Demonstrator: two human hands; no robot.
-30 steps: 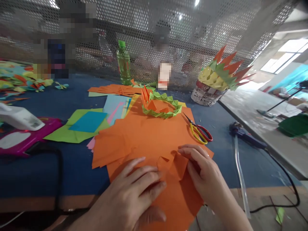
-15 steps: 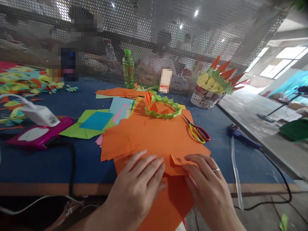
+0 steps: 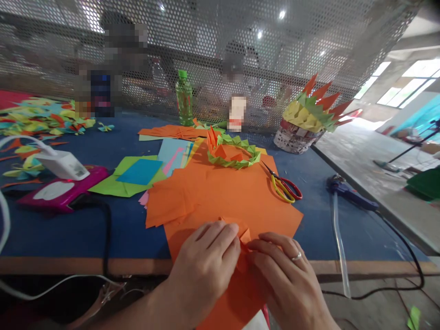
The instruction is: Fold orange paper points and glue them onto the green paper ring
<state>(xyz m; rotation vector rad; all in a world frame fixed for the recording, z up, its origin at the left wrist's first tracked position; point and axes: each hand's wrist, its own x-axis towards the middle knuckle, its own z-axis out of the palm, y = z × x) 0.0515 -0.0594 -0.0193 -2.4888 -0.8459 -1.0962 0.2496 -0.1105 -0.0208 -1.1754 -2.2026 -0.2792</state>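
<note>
At 6 o'clock, over the near rim of the blue table top (image 3: 113, 229): left hand (image 3: 206, 261) and right hand (image 3: 282, 275), fingertips meeting on a small folded orange piece (image 3: 240, 231). Left fingers close together and bent down onto the fold; right thumb and forefinger pinched on its other side, a ring (image 3: 298, 256) on one finger. Under both, a spread of orange sheets (image 3: 233, 192), overhanging the wooden edge (image 3: 85, 265) toward the body.

From the hands, at 12 o'clock, a green-and-orange paper ring (image 3: 232, 153) on the far end of the sheets. At 1 o'clock, scissors (image 3: 285, 188) with yellow and red handles, lying partly on the orange. At 2 o'clock, a blue glue gun (image 3: 347, 195) with a clear stick and black cord, well apart. At 10 o'clock, a green sheet (image 3: 110, 185) with a blue square (image 3: 139, 172) on it; farther at 9 o'clock, a pink device (image 3: 58, 192) bearing a white adapter (image 3: 62, 165), and a black cable (image 3: 105, 229) dropping over the edge.

Along the far side, a perforated metal screen (image 3: 309, 46), a green bottle (image 3: 184, 98) just before it at 11 o'clock, a woven basket (image 3: 295, 140) topped with spiked folded paper at 1 o'clock. Heaped coloured paper scraps (image 3: 41, 119) far at 10 o'clock. Beyond the table's right side, bare concrete floor (image 3: 360, 151) and bright windows (image 3: 405, 78).
</note>
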